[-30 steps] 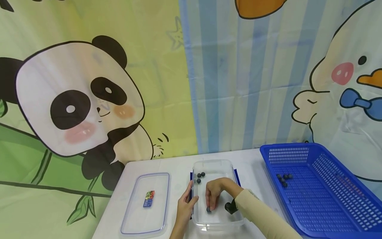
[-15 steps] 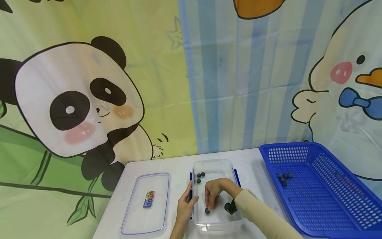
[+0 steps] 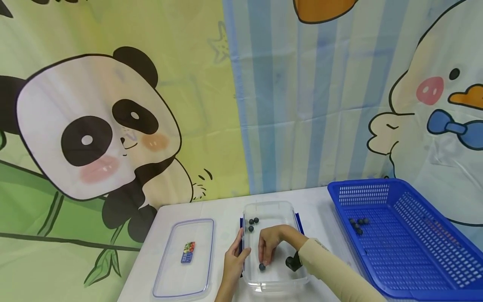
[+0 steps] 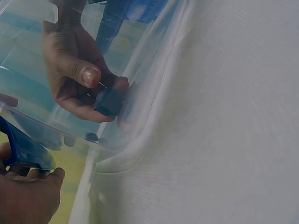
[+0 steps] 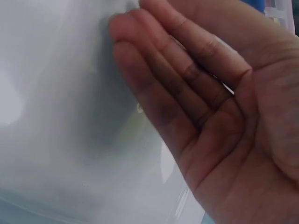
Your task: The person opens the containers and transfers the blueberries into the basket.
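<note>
A clear plastic food container [image 3: 279,214] with blue side latches stands on the white table in the head view. My left hand [image 3: 235,262] grips its left side, thumb at the rim; in the left wrist view the fingers curl under a blue latch [image 4: 30,151]. My right hand [image 3: 268,244] reaches into the container, fingers pointing down, and pinches a blueberry [image 3: 262,267] near the floor's front left. Through the clear wall, the left wrist view shows this dark blueberry [image 4: 110,100] at the fingertips. The right wrist view hides it behind the fingers. Three blueberries [image 3: 251,228] lie at the back left inside.
The container's clear lid [image 3: 170,272], with a fruit label [image 3: 188,252], lies flat to the left. To the right stands a blue perforated basket [image 3: 400,251] holding several blueberries [image 3: 357,226]. A cartoon-printed curtain [image 3: 211,105] hangs behind the table.
My right hand has shifted slightly left and toward me with the blueberry, which shows more clearly below the fingertips now. The left hand stays on the container's side.
</note>
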{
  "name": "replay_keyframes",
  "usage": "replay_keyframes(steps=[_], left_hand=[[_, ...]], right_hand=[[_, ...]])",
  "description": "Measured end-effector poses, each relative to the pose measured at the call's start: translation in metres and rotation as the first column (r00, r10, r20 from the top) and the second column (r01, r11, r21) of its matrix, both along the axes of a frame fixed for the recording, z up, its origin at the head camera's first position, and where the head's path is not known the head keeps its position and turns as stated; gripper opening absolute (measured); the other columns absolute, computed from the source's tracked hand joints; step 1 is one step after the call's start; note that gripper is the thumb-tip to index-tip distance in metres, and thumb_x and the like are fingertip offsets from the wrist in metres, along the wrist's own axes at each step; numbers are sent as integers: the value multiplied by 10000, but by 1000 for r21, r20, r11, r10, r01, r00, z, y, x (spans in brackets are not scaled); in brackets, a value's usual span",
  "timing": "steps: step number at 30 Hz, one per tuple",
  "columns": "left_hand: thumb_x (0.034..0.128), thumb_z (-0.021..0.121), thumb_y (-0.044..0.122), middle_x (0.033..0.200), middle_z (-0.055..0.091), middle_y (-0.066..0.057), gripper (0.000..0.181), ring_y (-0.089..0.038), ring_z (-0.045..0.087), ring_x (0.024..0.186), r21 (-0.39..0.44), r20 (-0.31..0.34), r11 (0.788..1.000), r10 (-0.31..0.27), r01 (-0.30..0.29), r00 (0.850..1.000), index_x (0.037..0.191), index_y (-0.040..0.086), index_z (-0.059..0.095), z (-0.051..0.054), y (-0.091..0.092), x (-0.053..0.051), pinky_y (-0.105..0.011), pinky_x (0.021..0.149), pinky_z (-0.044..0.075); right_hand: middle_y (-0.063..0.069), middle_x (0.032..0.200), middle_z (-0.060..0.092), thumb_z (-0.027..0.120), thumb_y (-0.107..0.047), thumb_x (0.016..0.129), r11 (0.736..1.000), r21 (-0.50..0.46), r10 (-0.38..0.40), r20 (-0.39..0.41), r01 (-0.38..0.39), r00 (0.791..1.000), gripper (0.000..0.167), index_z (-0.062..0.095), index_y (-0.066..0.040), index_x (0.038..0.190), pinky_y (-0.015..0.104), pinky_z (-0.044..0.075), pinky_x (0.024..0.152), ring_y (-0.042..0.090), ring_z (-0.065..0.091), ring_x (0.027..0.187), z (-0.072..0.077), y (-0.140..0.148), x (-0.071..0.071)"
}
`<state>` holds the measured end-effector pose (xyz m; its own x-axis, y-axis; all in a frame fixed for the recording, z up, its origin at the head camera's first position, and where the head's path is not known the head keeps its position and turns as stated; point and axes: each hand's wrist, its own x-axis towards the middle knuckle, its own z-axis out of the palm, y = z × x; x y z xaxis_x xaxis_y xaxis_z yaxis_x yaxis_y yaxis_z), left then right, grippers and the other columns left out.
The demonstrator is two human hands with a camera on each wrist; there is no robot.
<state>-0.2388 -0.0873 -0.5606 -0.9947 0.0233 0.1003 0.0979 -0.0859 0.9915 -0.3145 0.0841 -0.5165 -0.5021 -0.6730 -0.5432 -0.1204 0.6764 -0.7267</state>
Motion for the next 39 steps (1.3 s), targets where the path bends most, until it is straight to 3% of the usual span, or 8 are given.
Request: replay_keyframes(steps=[6,14,25,30,39], left_hand=[[825,584,-24,1446,350,-53,600,-206,216,1356,8,-27,1000,0,0,1000,1389,42,390,0,0,0,-255,1081,164],[827,581,-35,1456,314,-97,593,-242,207,1355,17,-8,1000,-10,10,1000,1385,24,387,0,0,-2,-298,1078,166],[824,581,-37,1457,307,-121,601,-269,204,1352,17,-46,1000,-20,21,999,1388,12,377,4,0,1,-269,1074,191],[812,597,-38,1450,305,-149,607,-285,199,1350,46,-25,998,-37,38,999,1375,-30,373,16,-2,6,-294,1071,181],[835,576,-26,1462,306,-98,599,-241,211,1350,6,-49,1000,-19,20,999,1396,38,376,0,0,0,-211,1056,201]], right_hand=[[30,716,702,748,-11,723,1000,-9,21,-12,-21,1000,108,743,-60,819,248,562,657,120,667,677,-1,-4,0],[16,704,699,759,-32,716,999,22,27,-36,-26,999,103,742,-91,799,230,555,653,117,666,674,-2,-7,2],[-8,677,692,769,-42,707,997,51,55,-77,-51,996,102,739,-112,775,225,553,651,94,657,645,1,-9,2],[-33,662,685,780,-65,697,995,80,77,-121,-67,990,109,738,-148,753,201,539,633,85,650,627,2,-10,4],[-59,648,678,775,-64,705,991,100,99,-158,-84,982,107,740,-157,745,195,538,624,67,643,615,1,-10,4]])
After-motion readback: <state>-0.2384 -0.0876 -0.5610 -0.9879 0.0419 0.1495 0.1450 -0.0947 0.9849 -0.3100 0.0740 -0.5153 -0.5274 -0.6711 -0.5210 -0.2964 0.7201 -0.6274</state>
